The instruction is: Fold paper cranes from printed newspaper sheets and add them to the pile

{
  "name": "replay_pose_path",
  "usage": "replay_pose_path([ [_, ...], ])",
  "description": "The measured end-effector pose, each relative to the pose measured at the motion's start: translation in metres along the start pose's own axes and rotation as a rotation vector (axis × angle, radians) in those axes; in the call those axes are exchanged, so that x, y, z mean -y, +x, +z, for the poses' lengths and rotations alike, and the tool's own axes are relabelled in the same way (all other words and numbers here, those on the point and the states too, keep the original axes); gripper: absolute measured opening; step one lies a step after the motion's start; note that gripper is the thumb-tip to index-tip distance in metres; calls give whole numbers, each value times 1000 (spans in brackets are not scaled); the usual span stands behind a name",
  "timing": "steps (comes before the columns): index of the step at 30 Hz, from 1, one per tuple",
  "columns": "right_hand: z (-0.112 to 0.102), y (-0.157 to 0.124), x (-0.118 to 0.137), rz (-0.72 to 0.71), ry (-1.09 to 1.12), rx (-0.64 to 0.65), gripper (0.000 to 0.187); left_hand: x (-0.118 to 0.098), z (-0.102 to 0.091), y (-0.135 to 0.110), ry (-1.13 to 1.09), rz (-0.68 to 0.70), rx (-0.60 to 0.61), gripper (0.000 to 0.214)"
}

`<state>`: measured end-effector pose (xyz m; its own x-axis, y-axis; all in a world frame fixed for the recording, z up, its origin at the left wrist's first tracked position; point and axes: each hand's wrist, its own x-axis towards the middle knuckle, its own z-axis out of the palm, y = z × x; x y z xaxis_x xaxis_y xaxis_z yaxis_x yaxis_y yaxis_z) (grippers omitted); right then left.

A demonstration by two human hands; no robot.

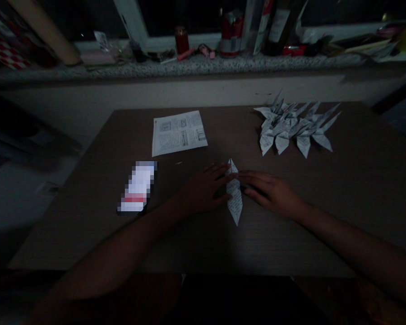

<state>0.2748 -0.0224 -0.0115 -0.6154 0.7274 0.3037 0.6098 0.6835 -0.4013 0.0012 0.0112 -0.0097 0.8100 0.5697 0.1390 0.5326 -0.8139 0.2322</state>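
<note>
A narrow folded piece of printed paper (235, 198), pointed at both ends, lies flat on the brown table (189, 243) in front of me. My left hand (205, 190) rests along its left side, fingers stretched out, with the forefinger and thumb touching the paper. From the right, my right hand (270, 189) reaches in with extended fingers, and its fingertips touch the upper part of the paper. Several folded paper figures (284, 128) with pointed tips, made from similar printed paper, stand grouped at the back right.
A flat printed sheet (179, 134) lies at the back of the table. Left of my hands is a phone (138, 187) with a lit, blurred screen. Behind the table, a stone windowsill (149, 67) holds a red can (232, 34), a small jar (182, 40), a dark bottle (279, 27) and clutter.
</note>
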Motion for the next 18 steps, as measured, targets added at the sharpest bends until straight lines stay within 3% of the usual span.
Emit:
replay_pose_path([
  [8,5,20,-27,-43,-73,141,57,2,1,-1,17,-13,25,64],
  [18,5,34,-50,-177,-183,195,64,-5,-4,-4,39,-24,-35,58],
])
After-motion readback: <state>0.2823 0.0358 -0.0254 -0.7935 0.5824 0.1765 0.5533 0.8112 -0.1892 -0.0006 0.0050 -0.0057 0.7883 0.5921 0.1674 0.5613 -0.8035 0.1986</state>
